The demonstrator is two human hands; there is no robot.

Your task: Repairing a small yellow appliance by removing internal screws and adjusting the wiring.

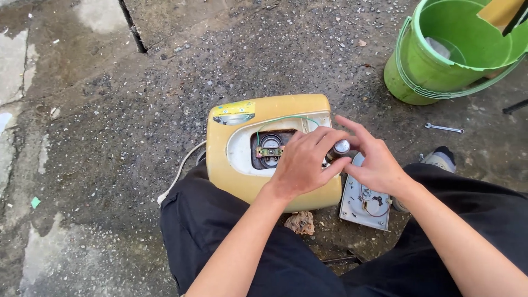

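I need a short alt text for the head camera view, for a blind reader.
Two bare hands, left hand and right hand, hold a small dark cylinder over an opened yellow appliance on wet concrete; a green bucket stands nearby.

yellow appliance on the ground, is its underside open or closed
Open: the yellow appliance shows wiring in a gap, and a grey cover plate lies beside it.

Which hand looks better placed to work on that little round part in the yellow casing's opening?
Probably the left hand: it rests on the yellow casing beside the opening's round part. The right hand is at a small dark cylinder, farther off.
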